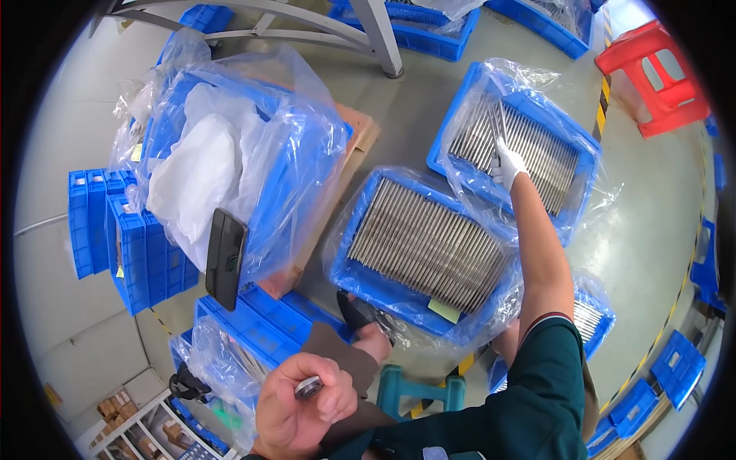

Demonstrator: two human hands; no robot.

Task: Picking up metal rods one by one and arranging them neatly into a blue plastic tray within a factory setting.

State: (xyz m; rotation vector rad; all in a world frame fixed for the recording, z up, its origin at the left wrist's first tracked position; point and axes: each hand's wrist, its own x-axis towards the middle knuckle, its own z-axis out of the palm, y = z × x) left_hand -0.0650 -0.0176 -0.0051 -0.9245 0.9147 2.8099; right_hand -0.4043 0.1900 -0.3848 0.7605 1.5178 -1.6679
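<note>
Rods (425, 245) fill bins (395, 307) on grey floor (410, 115); hands (303, 402) (508, 165) grip a cylinder (309, 387) (left), rods (right).

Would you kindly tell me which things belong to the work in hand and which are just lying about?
Likely in use:
metal rods at the right hand
blue bin holding them
metal piece in the left hand

Likely aside:
red stool
cardboard boxes

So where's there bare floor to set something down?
Grey floor shows between the brown pallet and the upper rod crate, and right of that crate, nearer than the red stool. It's tight where that crate nears the lower rod crate, and at left among the stacked blue crates.
</note>
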